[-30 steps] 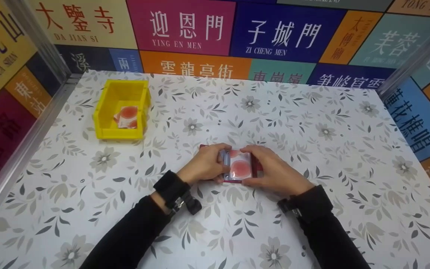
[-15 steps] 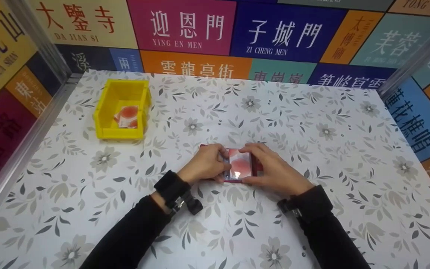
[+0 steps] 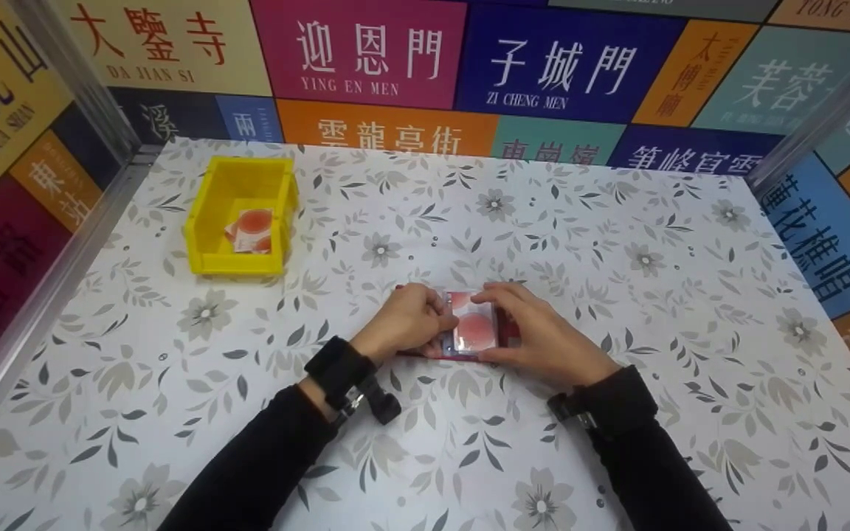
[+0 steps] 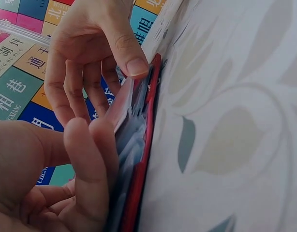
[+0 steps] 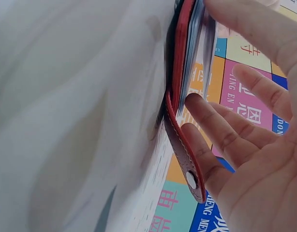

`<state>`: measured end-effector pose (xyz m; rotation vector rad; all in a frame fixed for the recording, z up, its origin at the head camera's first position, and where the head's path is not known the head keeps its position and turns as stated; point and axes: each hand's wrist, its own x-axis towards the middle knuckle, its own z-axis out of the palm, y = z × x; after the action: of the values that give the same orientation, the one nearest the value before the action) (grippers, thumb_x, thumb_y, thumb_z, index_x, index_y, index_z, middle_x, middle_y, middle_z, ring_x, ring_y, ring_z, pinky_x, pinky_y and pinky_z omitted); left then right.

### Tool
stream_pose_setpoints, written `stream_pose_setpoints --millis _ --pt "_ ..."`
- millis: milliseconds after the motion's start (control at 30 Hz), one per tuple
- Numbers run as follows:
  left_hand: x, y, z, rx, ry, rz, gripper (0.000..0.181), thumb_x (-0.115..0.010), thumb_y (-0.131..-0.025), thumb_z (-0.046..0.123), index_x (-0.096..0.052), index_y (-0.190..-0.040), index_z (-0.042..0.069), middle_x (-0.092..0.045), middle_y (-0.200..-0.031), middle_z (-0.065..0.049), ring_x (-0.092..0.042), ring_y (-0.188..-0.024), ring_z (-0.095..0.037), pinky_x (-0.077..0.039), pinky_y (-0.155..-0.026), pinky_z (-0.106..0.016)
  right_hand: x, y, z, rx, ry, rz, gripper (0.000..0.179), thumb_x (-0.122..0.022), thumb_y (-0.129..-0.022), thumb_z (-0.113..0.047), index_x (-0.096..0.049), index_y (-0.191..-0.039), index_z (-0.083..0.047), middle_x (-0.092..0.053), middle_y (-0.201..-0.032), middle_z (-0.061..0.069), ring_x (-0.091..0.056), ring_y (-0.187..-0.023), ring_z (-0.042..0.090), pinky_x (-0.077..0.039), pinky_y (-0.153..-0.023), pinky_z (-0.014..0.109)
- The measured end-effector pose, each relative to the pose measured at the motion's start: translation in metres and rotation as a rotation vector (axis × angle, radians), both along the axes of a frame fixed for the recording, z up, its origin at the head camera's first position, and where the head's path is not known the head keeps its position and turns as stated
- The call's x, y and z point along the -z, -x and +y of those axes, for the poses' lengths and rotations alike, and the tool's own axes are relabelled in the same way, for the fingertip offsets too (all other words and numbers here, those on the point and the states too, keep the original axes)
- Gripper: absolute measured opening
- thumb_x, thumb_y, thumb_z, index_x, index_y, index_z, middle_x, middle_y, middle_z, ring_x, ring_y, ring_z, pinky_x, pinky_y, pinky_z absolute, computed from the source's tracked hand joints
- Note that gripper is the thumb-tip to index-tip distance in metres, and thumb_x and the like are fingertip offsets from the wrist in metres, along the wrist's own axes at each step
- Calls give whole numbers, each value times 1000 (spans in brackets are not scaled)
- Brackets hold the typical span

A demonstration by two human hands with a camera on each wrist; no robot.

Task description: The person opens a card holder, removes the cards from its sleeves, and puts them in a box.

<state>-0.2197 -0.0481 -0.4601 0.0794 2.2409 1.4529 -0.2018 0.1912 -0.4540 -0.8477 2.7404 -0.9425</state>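
Observation:
A red card holder (image 5: 181,58) with a snap strap (image 5: 189,169) lies unfolded on the table, its clear plastic sleeves (image 4: 131,137) facing up. On the sleeves is a white card with a red circle (image 3: 475,330). My right hand (image 3: 539,332) holds this card between thumb at the near edge and fingers at the far edge. From the other side, my left hand (image 3: 410,317) grips the holder's left part, fingers curled at the sleeve edges by the card. In the left wrist view, the card tilts up off the sleeves. The left palm hides much of the holder's left half.
A yellow bin (image 3: 200,262) stands at the back left, with a few red-and-white cards (image 3: 254,230) inside. A flower-patterned cloth (image 3: 617,243) covers the table. Panels with Chinese lettering (image 3: 366,59) rise behind it and at both sides.
The left fingers have shifted and curled more at the sleeve edge. The card has slid slightly left. My right hand has hardly moved, and the bin stays in place.

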Motion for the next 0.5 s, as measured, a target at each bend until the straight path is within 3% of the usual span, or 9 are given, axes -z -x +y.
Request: stream_pose_setpoints --millis 500 --pt "-2 0 -1 -12 -36 -52 12 -72 -101 12 -69 -93 4 -69 -72 -3 -59 -46 -9 -50 -43 -19 -1 0 0 21 -25 -25 74 -94 -83 -29 -59 -148 -20 -47 -165 11 -49 -152 32 -42 -126 52"
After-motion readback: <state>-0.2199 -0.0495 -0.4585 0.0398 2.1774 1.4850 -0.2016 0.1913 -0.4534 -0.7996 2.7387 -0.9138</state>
